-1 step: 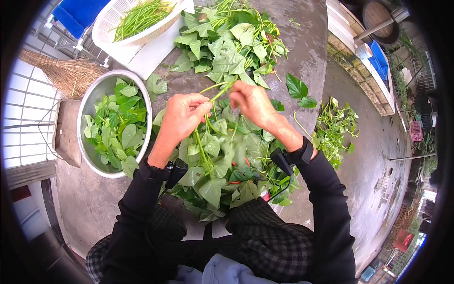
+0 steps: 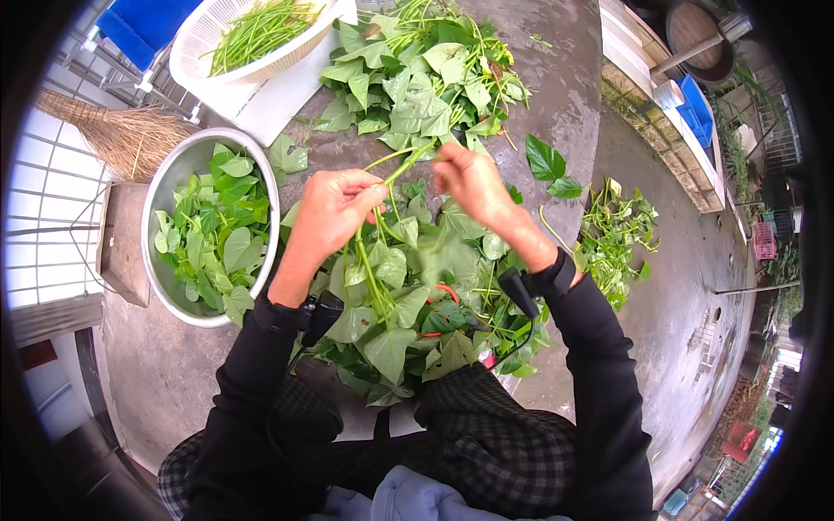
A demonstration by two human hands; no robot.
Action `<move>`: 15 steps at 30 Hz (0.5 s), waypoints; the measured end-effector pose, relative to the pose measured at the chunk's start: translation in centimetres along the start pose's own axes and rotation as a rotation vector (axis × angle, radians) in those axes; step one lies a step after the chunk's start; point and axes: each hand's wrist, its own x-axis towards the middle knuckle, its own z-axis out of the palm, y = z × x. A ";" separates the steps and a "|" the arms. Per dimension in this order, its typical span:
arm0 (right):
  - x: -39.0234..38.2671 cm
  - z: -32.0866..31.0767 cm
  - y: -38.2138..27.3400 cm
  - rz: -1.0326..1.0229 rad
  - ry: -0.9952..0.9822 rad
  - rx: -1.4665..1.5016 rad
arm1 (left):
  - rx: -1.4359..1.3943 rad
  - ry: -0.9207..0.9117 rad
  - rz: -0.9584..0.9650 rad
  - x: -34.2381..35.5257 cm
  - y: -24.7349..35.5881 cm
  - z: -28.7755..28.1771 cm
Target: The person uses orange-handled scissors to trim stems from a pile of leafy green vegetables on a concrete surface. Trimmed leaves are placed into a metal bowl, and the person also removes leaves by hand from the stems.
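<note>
My left hand (image 2: pixel 337 207) pinches a green leafy vine stem (image 2: pixel 401 168) between thumb and fingers. Its leaves hang down over a large heap of heart-shaped leaves (image 2: pixel 391 347) in front of my lap. Just right of the stem's upper end is my right hand (image 2: pixel 473 187), fingers curled and slightly blurred; whether anything is between them is hidden. A metal basin (image 2: pixel 148 224) on my left holds picked leaves (image 2: pixel 213 230). Beyond my hands lies another pile of leafy vines (image 2: pixel 417 82).
A white basket (image 2: pixel 193 61) of cut green stems (image 2: pixel 265 35) stands at the far left on a pale board. A straw broom (image 2: pixel 130 130) lies beyond the basin. More vines (image 2: pixel 617 239) lie on the right. Part of a red rim (image 2: pixel 447 289) shows within the near heap.
My right hand has shifted a little to the right, away from the stem. The stem's upper end dips slightly, and more of the red rim shows among the leaves.
</note>
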 end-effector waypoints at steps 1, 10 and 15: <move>0.2 -0.5 0.1 0.067 0.123 -0.253 | -0.087 -0.005 -0.022 0.1 -0.1 -0.4; 0.3 0.7 -1.7 -0.082 -0.249 0.707 | -0.555 -0.302 -0.216 0.6 -2.5 -1.1; 1.3 0.8 -2.0 -0.294 -0.036 0.234 | -0.662 -0.349 -0.243 0.5 -3.2 -1.2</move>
